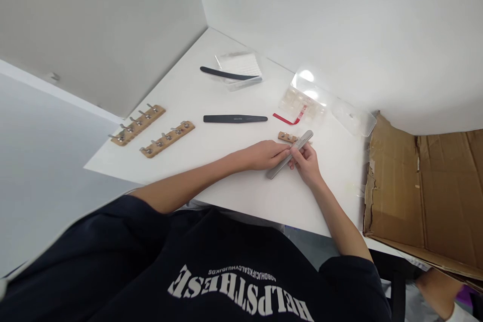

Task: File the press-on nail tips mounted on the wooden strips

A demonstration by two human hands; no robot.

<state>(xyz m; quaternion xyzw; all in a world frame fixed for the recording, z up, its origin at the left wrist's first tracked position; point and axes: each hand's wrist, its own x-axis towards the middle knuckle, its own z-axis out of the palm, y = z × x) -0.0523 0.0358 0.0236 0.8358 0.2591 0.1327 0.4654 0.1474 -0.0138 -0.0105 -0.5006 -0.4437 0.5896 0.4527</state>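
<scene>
A grey nail file [279, 166] lies slantwise across the place where my hands meet. My right hand [308, 165] is closed on it, thumb on the upper face. My left hand [266, 155] comes in from the left, its fingers pinched together against the file's edge; what they hold, if anything, is hidden. Just beyond my fingers is a short wooden strip [283, 136] with small metal clips, partly covered by the file and my right hand. Whether my fingers touch that strip I cannot tell.
Two wooden clip strips [138, 125] [168, 139] lie at the left. A black nail file [236, 118] is mid-table; another dark file [226, 74] rests on a clear box [245, 83]. Behind my hands are a clear case of nail tips [298, 100] and a red strip [285, 119]. A cardboard box [396, 186] stands right.
</scene>
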